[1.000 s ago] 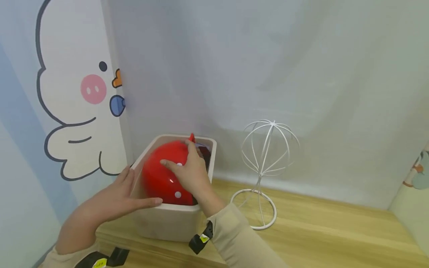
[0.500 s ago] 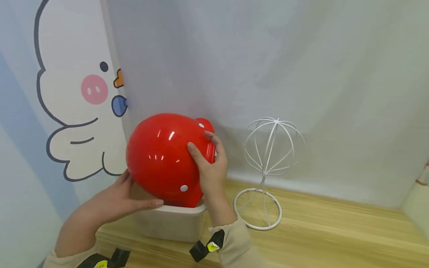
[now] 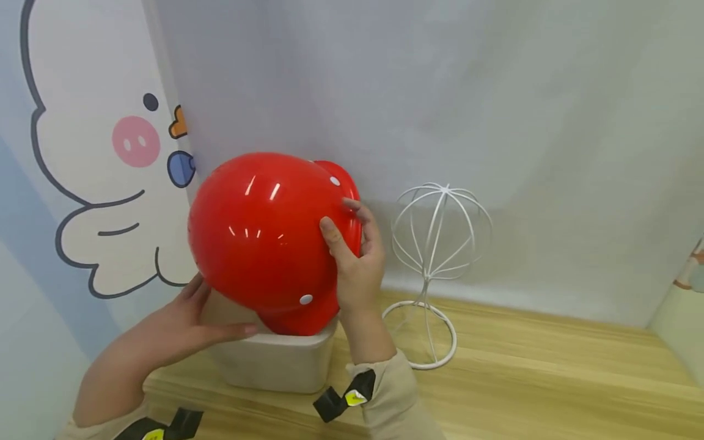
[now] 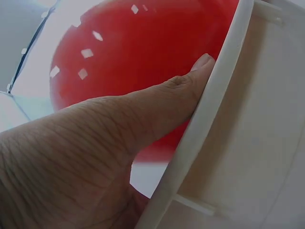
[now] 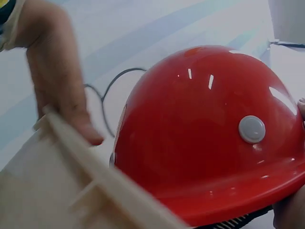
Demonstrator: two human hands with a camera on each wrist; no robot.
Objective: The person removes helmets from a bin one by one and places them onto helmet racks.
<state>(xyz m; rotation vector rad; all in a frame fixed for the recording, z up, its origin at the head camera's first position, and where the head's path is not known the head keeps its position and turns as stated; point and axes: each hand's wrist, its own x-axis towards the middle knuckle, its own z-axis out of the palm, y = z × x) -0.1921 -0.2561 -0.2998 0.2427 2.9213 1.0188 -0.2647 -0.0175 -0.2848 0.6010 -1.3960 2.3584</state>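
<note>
A glossy red hard hat (image 3: 264, 232) with pale round studs tilts over a beige plastic bin (image 3: 275, 363). My right hand (image 3: 360, 275) grips its brim side, the thumb on the shell and the fingers at the brim's edge. The lower brim overlaps the bin's front rim in the head view. My left hand (image 3: 159, 336) holds the bin at its near-left corner. Its thumb lies along the rim (image 4: 224, 90) in the left wrist view, while the other fingers are mostly hidden. The right wrist view shows the hat (image 5: 200, 124) above the rim, with dark strapping under the brim.
A white wire stand (image 3: 426, 279) with a globe-shaped top and ring base stands right of the bin on the wood-grain table (image 3: 522, 379). A grey curtain (image 3: 495, 122) hangs behind. To the left rises a panel with a cartoon animal (image 3: 93, 153).
My right hand has lifted the hard hat up out of the bin, its shell now well above the rim. The left hand has stayed at the bin's corner.
</note>
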